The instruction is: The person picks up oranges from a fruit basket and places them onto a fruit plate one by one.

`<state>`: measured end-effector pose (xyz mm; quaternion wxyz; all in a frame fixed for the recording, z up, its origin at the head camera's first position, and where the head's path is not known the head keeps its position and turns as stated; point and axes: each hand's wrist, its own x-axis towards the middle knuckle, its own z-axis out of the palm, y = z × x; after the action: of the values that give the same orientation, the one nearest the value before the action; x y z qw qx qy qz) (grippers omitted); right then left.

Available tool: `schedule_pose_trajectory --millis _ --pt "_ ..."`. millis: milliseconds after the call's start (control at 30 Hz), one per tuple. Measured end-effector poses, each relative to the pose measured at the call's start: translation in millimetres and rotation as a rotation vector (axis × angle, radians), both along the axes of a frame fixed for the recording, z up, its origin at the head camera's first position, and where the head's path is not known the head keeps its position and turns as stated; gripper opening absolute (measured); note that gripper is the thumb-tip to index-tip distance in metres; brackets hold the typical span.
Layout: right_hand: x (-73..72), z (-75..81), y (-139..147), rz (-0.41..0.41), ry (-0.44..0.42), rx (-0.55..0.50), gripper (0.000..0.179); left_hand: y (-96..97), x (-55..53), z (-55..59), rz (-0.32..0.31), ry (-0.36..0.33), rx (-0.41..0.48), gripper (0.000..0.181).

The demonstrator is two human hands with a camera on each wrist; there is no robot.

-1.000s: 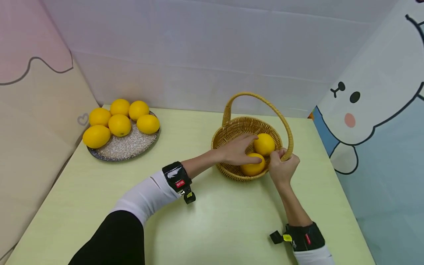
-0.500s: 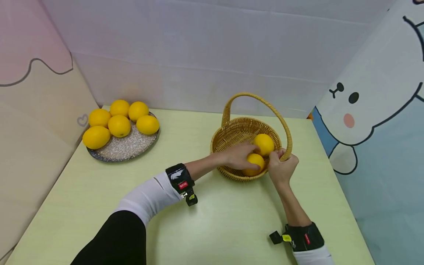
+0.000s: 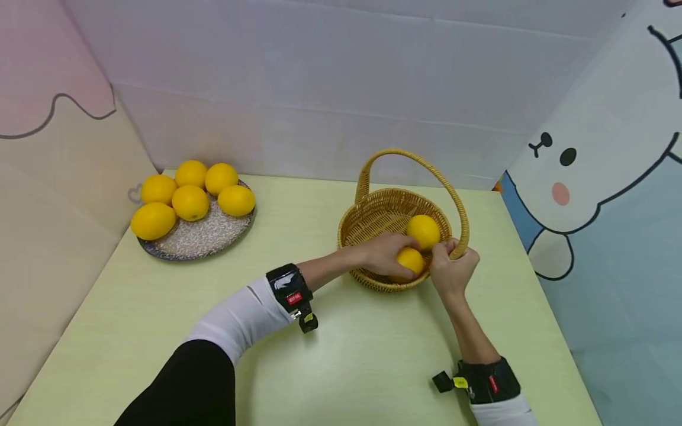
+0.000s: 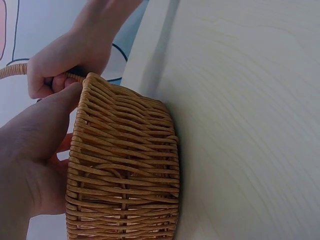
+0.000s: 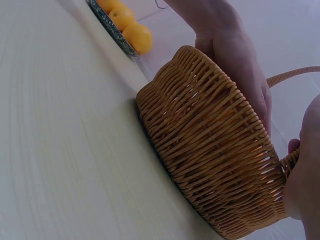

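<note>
A wicker basket (image 3: 373, 214) with an arched handle (image 3: 412, 155) stands on the table and holds two oranges. My left hand (image 3: 385, 253) reaches inside and grips the nearer orange (image 3: 411, 260), thumb on the near side and fingers on the far side. The other orange (image 3: 423, 232) lies just behind, close to the fingertips. My right hand (image 3: 454, 269) grips the handle's base at the basket's right rim. Both wrist views show mainly the woven wall (image 4: 125, 160), which hides the held orange; there the right hand (image 4: 70, 62) is curled round the handle.
At the left back of the table (image 3: 330, 355) sits a speckled plate (image 3: 213, 236) with several oranges (image 3: 192, 202) grouped on its far and left side. Printed cloth walls (image 3: 319, 89) border the table at the back and both sides.
My left hand has moved slightly right and its fingers have closed round the nearer orange, covering more of it. The right hand stays on the handle.
</note>
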<state>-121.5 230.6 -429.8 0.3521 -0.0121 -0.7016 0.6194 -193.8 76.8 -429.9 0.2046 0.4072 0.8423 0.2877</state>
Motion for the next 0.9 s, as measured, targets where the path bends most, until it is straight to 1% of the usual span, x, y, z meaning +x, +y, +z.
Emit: schedule_pose_trajectory --millis 167,333,467,633,767,867,900 --pt "0.1 0.2 -0.7 0.004 0.002 -0.016 0.04 -4.4 -0.9 -3.1 0.022 0.027 0.018 0.058" --pt "-0.5 -0.2 -0.5 0.006 0.012 -0.01 0.041 -9.4 -1.0 0.5 0.036 0.049 0.072 0.056" --pt "-1.0 -0.3 -0.7 0.007 0.016 -0.009 0.042 -14.2 -1.8 7.3 0.058 0.08 0.11 0.058" --pt "-1.3 -0.5 -0.9 0.008 0.026 -0.003 0.039 -22.0 -3.6 19.8 0.091 0.132 0.164 0.062" --pt "-1.2 0.0 -1.1 0.003 0.031 0.001 0.038 -29.2 -1.6 31.3 0.121 0.158 0.208 0.064" --pt "-1.1 0.0 -0.9 0.005 0.034 0.001 0.038 -34.2 2.2 36.6 0.163 0.165 0.244 0.065" --pt "-1.0 -0.1 -0.8 0.005 0.034 0.0 0.038 -35.6 3.2 37.3 0.177 0.177 0.256 0.065"
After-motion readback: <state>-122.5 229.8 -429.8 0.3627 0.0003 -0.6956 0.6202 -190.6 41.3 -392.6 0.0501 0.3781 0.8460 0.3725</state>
